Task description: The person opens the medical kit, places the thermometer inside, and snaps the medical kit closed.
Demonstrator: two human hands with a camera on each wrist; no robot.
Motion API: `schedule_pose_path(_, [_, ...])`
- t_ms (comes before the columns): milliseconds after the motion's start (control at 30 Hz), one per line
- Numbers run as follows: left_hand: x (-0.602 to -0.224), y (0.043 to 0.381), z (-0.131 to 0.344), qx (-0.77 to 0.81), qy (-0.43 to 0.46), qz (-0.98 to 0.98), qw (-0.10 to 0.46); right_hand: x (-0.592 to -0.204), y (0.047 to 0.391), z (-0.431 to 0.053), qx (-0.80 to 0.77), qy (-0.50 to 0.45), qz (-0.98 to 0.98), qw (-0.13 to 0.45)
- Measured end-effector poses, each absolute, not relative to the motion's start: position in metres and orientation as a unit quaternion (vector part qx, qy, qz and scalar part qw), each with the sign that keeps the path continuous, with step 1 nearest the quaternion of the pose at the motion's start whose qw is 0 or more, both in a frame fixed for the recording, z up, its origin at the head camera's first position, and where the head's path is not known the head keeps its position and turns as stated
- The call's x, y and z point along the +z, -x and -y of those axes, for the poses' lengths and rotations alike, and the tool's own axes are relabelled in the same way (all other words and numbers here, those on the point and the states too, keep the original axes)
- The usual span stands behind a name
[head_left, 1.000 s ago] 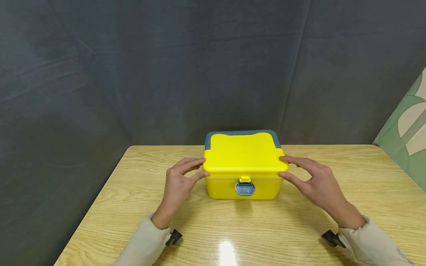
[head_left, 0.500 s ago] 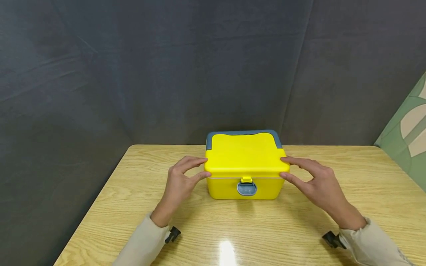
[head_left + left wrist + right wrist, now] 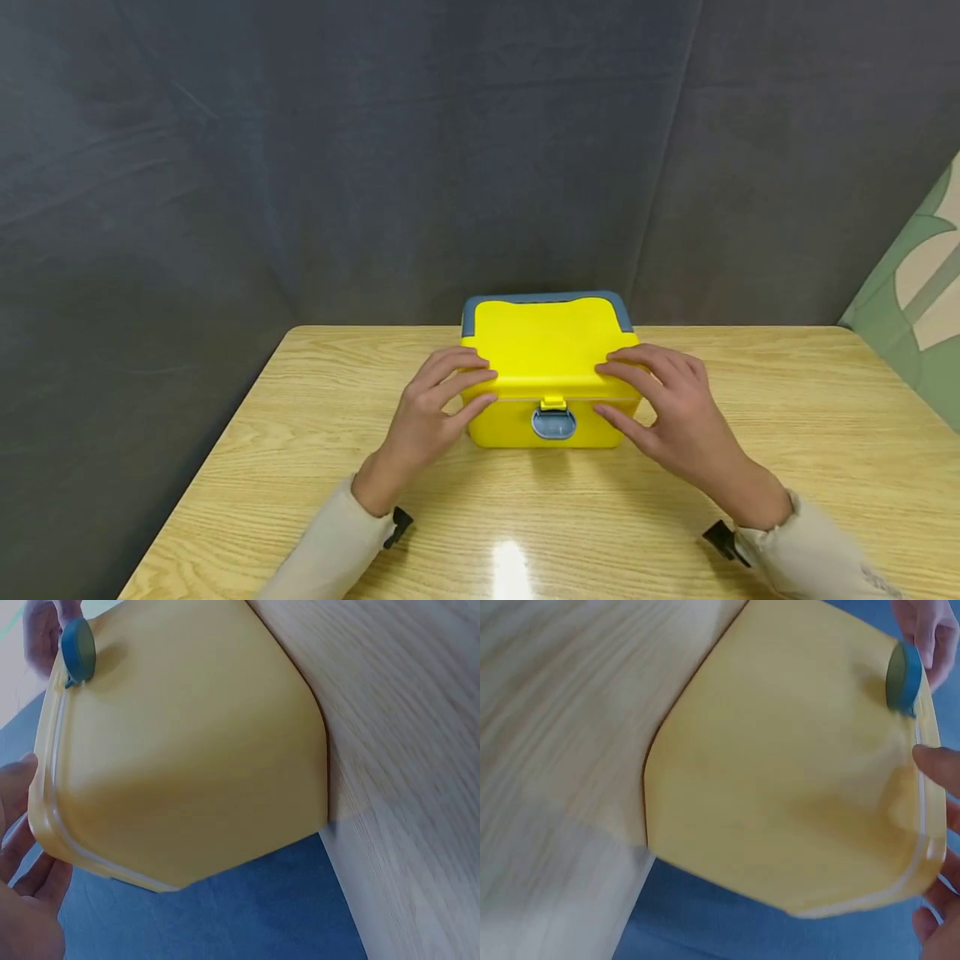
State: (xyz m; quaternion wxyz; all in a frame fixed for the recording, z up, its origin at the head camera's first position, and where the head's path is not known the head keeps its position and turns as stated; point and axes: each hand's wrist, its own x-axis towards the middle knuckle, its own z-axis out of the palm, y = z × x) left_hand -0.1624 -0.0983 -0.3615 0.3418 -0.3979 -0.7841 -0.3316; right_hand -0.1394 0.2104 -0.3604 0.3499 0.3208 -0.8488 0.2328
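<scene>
A yellow storage box (image 3: 547,346) with a blue-grey handle (image 3: 540,297) folded along the back of its lid sits on the table. On its front, a blue-grey clasp (image 3: 553,423) sticks out below a yellow tab, also seen in the left wrist view. The lid is down. My left hand (image 3: 427,417) touches the lid's front left corner, fingers on top, thumb by the front edge. At the front right corner, my right hand (image 3: 675,417) has its fingers over the lid and its thumb near the seam. The box's inside is hidden.
The wooden table (image 3: 300,467) ends just behind the box. A dark grey cloth (image 3: 465,167) hangs behind and to the left. At the far right is a green and beige patterned surface (image 3: 922,308). Black straps (image 3: 397,527) show at both sleeves.
Both hands have shifted inward along the lid's front edge, from the side corners toward the clasp. More fingers now lie over the lid. The box stays in place with its lid down.
</scene>
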Motion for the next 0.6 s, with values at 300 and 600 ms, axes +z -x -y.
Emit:
schedule_pose_path(300, [-0.362,0.161,0.092,-0.328,0.376,0.796,0.343,-0.373,0.142,-0.190,0.233,-0.290,0.852,0.368])
schedule_pose_path(600, [-0.364,0.161,0.091,-0.341,0.377,0.783,0.359,-0.376,0.142,-0.185,0.225,-0.274,0.852,0.385])
